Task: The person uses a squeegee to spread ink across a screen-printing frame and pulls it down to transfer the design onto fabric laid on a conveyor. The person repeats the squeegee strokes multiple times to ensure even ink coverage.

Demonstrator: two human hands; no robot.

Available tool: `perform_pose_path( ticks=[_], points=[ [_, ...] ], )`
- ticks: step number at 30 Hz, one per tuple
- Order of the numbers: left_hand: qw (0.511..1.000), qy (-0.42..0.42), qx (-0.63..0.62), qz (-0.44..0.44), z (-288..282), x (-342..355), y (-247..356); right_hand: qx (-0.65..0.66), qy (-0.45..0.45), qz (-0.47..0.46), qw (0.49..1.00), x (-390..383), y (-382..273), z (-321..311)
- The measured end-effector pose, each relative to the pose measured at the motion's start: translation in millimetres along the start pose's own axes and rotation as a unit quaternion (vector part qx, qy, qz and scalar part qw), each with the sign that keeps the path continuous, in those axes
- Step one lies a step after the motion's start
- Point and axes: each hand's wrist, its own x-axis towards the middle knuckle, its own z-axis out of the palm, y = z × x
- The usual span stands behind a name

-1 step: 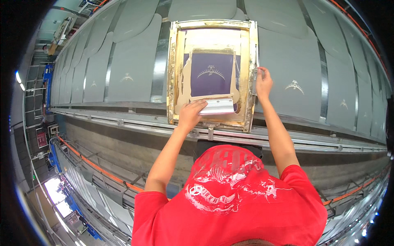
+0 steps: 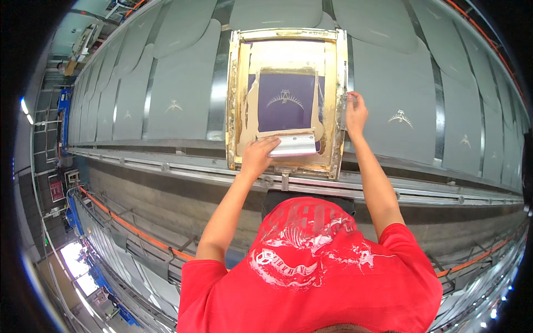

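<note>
A screen-printing frame [image 2: 342, 105] with yellowed, worn edges lies over the grey panels on the long table. Its mesh has a dark purple window [image 2: 285, 116] with a pale spiked arc design, surrounded by tan ink or tape. Near the frame's near end rests a squeegee with a silver-white handle [image 2: 294, 145], lying crosswise. My left hand [image 2: 258, 156] is closed around the squeegee's left end. My right hand [image 2: 356, 114] grips the frame's right edge with bent fingers; its thumb side is partly hidden.
Grey fabric pieces [image 2: 383, 100] cover the table on both sides, several bearing the same pale arc print [image 2: 400, 118]. A metal rail [image 2: 211, 176] runs along the near edge. Behind me stands another long rack with an orange strip [image 2: 141, 236].
</note>
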Motion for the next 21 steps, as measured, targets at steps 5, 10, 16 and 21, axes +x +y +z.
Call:
perform_pose_path(
  ticks=[5,10,16,21],
  points=[
    [1.0,0.003,0.023,0.001,1.1,-14.6,-25.5,-0.005,0.032,-0.039,0.999,-5.8,-0.2,23.2],
    [0.999,-0.003,0.037,0.023,-12.1,-46.9,-28.9,-0.061,0.02,-0.005,0.998,-8.0,-1.8,30.2],
    [0.998,-0.019,0.034,0.056,-6.8,-69.2,-33.5,-0.091,-0.043,0.039,0.994,-9.1,-2.1,27.6],
    [0.997,0.028,0.05,0.054,-5.9,4.7,-57.3,-0.33,-0.081,-0.117,0.933,-1.4,-16.3,10.7]
  ],
)
